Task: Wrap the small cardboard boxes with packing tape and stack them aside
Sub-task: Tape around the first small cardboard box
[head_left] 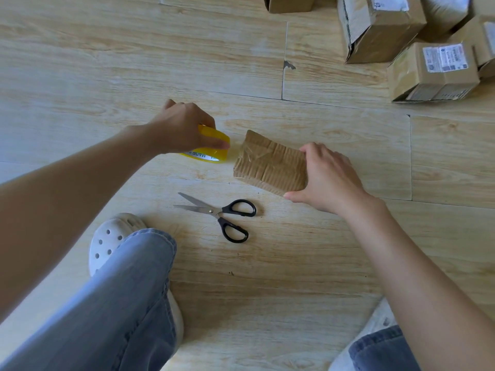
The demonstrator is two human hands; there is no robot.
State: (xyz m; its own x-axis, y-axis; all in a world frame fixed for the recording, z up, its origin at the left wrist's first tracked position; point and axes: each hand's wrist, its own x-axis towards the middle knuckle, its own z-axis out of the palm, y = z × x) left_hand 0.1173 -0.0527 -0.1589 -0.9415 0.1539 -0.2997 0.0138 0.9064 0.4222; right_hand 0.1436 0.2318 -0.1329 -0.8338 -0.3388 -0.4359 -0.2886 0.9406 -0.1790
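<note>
On the wooden floor (pixel 80 62), mid-view, lies the box (pixel 270 163), a small flat one of ribbed brown cardboard, with shiny creased tape across its left part. The right hand (pixel 329 178) grips the box's right end, thumb against the near edge and fingers curled over the far edge. Just left of the box, the left hand (pixel 182 127) holds the yellow roll (pixel 211 149) on the floor, fingers curled over its top and thumb pressed on its front; the white core reads "MADE", upside down, the rest cut off. Near the box, on the person's side, lie black-handled scissors (pixel 217 211), blades apart and pointing left. Well beyond the box to the right stand parcels (pixel 434 70) bearing white printed labels, too small to read. Nearer than the scissors are a white clog (pixel 112 239) and blue jeans (pixel 128 303).
</note>
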